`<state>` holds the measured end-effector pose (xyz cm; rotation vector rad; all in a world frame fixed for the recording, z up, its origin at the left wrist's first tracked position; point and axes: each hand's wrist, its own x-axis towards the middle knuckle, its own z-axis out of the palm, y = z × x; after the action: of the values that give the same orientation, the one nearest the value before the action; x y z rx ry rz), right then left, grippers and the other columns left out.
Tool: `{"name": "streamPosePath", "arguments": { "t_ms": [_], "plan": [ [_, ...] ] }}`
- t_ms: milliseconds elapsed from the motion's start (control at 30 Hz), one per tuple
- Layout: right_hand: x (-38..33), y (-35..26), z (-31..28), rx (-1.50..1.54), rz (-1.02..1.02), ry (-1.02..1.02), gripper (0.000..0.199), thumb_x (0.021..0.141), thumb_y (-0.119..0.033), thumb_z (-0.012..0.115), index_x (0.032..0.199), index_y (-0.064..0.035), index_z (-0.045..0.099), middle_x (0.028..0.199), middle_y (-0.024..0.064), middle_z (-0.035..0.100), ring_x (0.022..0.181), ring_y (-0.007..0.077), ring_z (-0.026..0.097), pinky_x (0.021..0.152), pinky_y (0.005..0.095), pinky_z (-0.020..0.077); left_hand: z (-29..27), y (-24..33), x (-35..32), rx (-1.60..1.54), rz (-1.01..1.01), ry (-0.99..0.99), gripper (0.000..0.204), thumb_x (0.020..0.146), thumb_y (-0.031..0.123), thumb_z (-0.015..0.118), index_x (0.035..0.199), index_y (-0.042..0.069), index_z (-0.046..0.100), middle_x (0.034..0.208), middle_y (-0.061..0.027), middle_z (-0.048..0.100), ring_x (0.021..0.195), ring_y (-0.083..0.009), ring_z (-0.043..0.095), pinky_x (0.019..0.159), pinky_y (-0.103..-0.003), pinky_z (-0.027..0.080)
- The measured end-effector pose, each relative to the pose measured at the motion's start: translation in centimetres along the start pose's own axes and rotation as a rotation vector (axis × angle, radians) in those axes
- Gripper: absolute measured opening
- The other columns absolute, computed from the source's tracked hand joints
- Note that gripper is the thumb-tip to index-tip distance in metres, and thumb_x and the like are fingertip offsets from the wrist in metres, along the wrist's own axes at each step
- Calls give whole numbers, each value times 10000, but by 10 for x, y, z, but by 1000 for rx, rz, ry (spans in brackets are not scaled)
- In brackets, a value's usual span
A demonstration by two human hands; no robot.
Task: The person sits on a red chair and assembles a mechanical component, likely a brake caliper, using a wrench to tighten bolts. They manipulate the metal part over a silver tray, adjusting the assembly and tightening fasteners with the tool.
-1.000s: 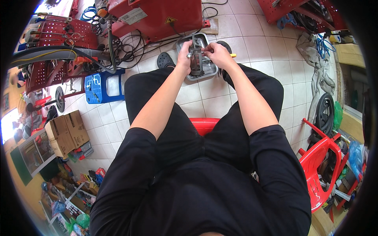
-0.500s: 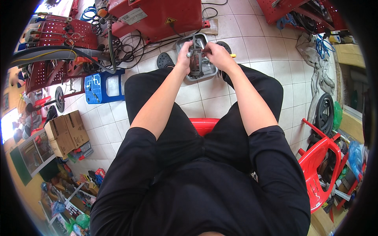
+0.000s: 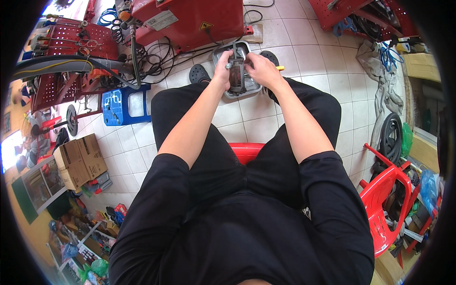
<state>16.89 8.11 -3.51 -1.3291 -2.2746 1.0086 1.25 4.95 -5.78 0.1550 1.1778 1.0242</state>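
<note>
Between my knees I hold a grey metal cylindrical housing (image 3: 237, 86) over a shallow grey tray (image 3: 257, 89). The housing has an open window in its side with a reddish-brown inside, and a narrow piece rises from its far end. My left hand (image 3: 221, 71) is closed on its left side, near a bolt head. At its upper right side, my right hand (image 3: 262, 71) is closed with the fingertips together. Whatever may be in those fingertips is hidden or too small to make out. A yellow handle (image 3: 281, 68) lies just right of my right hand.
A red machine (image 3: 190, 21) with black cables stands ahead. To the left are a blue plastic stool (image 3: 117, 107), cardboard boxes (image 3: 80, 159) and red perforated tool panels (image 3: 80, 40). A red plastic chair (image 3: 387, 204) and black tyres (image 3: 391, 137) stand on the right.
My right hand has turned and shifted slightly at the housing's upper right, uncovering more of its window. My left hand stays about where it was.
</note>
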Motion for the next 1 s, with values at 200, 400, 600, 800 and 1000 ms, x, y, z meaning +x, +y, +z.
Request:
{"name": "streamPosePath", "arguments": {
  "t_ms": [200,400,600,800,1000],
  "plan": [
    [-2,-7,-6,-85,58,-14,247,826,-256,586,990,-72,610,958,156,663,939,346,620,789,464,484,1,0,-1,38,17,-7,414,848,489,475,891,128,672,766,-4,662,618,-130,556,546,-287,413],
    [-2,-5,-6,-50,104,-17,287,798,-296,612,981,-75,625,922,164,676,905,346,636,781,450,493,1,1,-3,83,34,9,451,858,486,441,950,114,678,788,-17,668,636,-130,567,539,-285,420],
    [3,0,-2,216,250,3,394,743,-383,659,925,-33,651,889,213,669,877,371,639,772,416,492,2,4,-1,-16,57,-25,493,881,483,391,934,75,662,803,-45,669,706,-162,604,601,-324,469],
    [-1,-11,5,136,198,-204,482,710,-431,657,896,13,677,867,238,664,866,377,641,777,409,496,-3,1,5,-91,67,90,478,901,473,388,908,67,640,814,-64,665,752,-204,615,680,-372,488],
    [2,-1,11,131,216,-118,396,693,-315,642,880,32,676,874,249,658,882,374,645,796,416,503,0,-7,16,-76,27,106,522,901,519,385,874,68,647,796,-65,634,761,-219,600,724,-386,479]
  ]
}}
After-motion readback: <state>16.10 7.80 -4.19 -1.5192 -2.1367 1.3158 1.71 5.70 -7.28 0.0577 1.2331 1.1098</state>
